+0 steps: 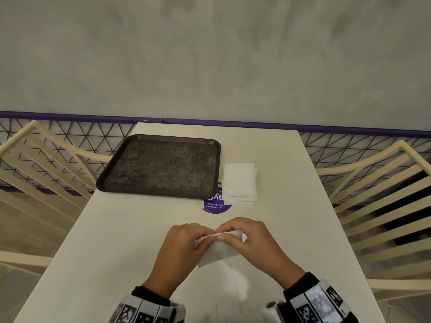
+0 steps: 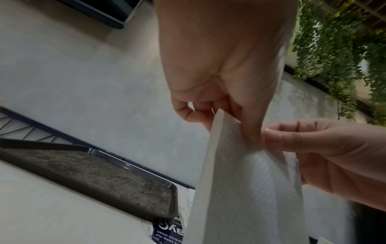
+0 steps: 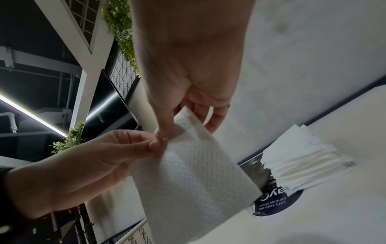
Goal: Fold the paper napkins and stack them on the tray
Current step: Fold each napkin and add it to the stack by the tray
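Cream-white table (image 1: 140, 241), set against a grey wall (image 1: 210, 54) with a purple rail (image 1: 70, 117) along its foot. Paper napkin (image 1: 218, 251), white and embossed: held up above the near middle of the table, its top edge pinched between both hands, the sheet hanging down from them. Left hand (image 1: 180, 249): thumb and curled fingers (image 2: 193, 113) grasping the napkin's top edge on the left side. Right hand (image 1: 253, 240): thumb and fingers (image 3: 208, 115) clasping the same edge at the right corner, thumb tips of the two hands nearly touching. Dark brown tray (image 1: 215, 159), rectangular with rounded corners and a speckled floor: lying flat on the far left part of the table, holding nothing. Stack of paper napkins (image 1: 240, 183): lying on the table just beside the tray's right rim, edges slightly fanned. Round purple sticker (image 1: 217, 206) with white lettering: on the table surface, partly covered by the tray's near right corner and by the stack. Cream slatted chairs (image 1: 384, 206) at either side of the table. Marker-patterned wristbands (image 1: 317, 301) on both wrists.
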`<act>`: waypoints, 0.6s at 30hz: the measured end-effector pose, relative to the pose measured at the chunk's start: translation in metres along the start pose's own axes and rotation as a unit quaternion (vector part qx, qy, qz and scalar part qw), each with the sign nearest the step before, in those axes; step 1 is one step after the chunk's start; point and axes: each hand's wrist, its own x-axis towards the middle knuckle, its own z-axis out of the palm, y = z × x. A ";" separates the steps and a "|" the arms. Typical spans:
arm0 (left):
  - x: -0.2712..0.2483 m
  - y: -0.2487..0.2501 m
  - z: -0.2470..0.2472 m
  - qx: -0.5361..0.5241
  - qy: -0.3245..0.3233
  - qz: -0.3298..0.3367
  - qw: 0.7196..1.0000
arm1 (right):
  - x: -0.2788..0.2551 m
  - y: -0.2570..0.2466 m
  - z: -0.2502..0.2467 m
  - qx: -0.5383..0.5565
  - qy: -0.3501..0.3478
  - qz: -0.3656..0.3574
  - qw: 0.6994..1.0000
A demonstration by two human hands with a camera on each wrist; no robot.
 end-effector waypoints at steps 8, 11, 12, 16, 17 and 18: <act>-0.002 0.003 -0.013 -0.016 0.003 -0.043 0.999 | -0.001 0.005 -0.009 0.011 0.030 0.017 0.999; -0.005 0.002 -0.013 -0.036 -0.017 -0.040 0.998 | -0.002 0.008 -0.013 0.020 0.039 0.023 0.999; -0.007 0.000 -0.013 -0.037 -0.023 -0.035 0.998 | -0.002 0.008 -0.014 0.022 0.037 0.027 0.999; -0.009 -0.007 -0.012 -0.031 -0.028 -0.043 0.998 | -0.004 0.011 -0.018 0.023 0.026 0.034 0.999; -0.009 -0.008 -0.013 -0.037 -0.015 -0.052 0.998 | -0.004 0.013 -0.019 0.022 0.026 0.034 0.999; -0.009 -0.008 -0.014 -0.043 -0.001 -0.058 0.997 | -0.004 0.013 -0.019 0.031 0.027 0.039 0.998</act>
